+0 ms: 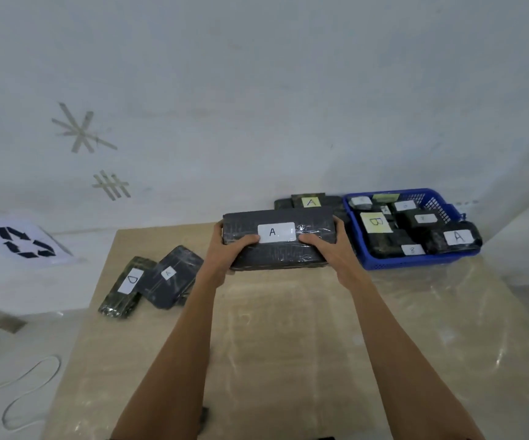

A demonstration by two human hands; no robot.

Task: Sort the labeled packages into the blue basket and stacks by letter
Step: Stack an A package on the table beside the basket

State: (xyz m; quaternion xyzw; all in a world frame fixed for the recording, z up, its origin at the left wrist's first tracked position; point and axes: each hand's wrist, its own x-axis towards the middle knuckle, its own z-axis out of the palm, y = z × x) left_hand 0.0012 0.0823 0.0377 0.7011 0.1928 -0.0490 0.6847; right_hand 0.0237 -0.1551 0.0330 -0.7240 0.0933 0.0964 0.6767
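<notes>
A large black wrapped package [280,258] with a white label "A" is held above the table's far middle. My left hand [228,249] grips its left end and my right hand [329,249] grips its right end, thumbs on top beside the label. The blue basket [415,260] stands at the far right, filled with several dark packages labelled A and B. Behind the held package lies a stack with a yellow "A" label [311,202]. At the left lie a "D" package [123,289] and a small "A" package [171,276] leaning on it.
The light wooden table [288,344] is covered with shiny clear film. A white wall with tape marks rises behind it. A recycling-symbol sheet [25,242] lies at the left, and a white cable [18,385] curls on the floor.
</notes>
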